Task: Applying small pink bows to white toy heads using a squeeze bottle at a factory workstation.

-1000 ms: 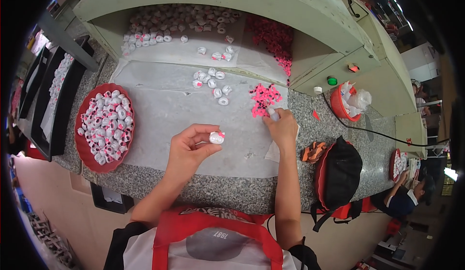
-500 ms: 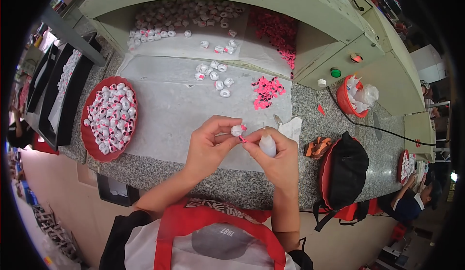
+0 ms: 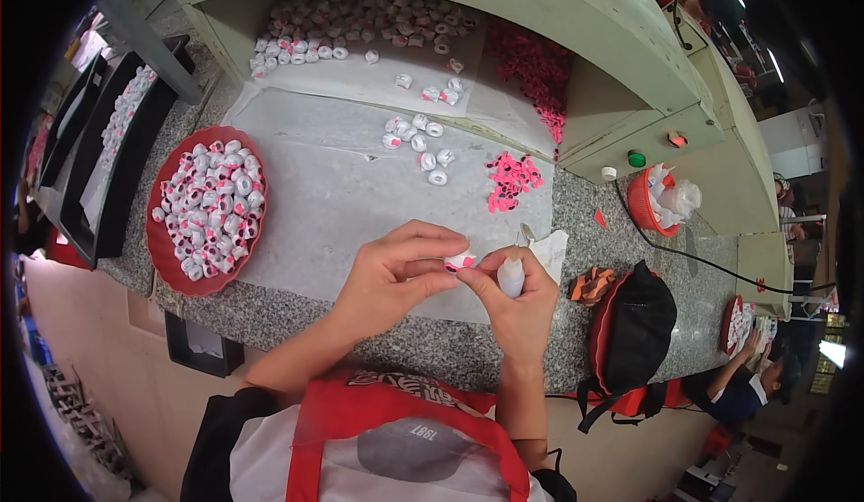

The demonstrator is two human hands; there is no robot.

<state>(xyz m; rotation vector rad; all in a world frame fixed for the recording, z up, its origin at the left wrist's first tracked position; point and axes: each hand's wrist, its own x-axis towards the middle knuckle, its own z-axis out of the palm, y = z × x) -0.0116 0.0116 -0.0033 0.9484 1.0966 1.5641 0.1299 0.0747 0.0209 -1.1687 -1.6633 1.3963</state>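
Between its thumb and fingertips, my left hand (image 3: 382,275) pinches a small white rounded piece (image 3: 460,257) with a pink-and-black bit against its side. My right hand (image 3: 525,313) keeps a small squeeze bottle of whitish liquid (image 3: 511,279) upright in its curled fingers, while its thumb and forefinger tips touch the pink-and-black bit. Both hands meet above the near edge of a pale paper sheet (image 3: 310,198). Farther back on the paper are several loose white pieces (image 3: 419,142) and, to their right, a small heap of pink-and-black bits (image 3: 513,181).
A red scalloped tray (image 3: 153,246) heaped with white-and-pink pieces stands at left, beside black trays (image 3: 117,219). Behind is a green-grey cabinet (image 3: 612,61) holding more pieces. To the right are a red basket (image 3: 641,203), a black cable (image 3: 711,264), orange-brown cloth (image 3: 591,285) and a black bag (image 3: 643,327).
My right fingertips have brought the pink-and-black bit from beside the white piece onto its side. The hands have drawn closer together, and the whole view has shifted slightly.
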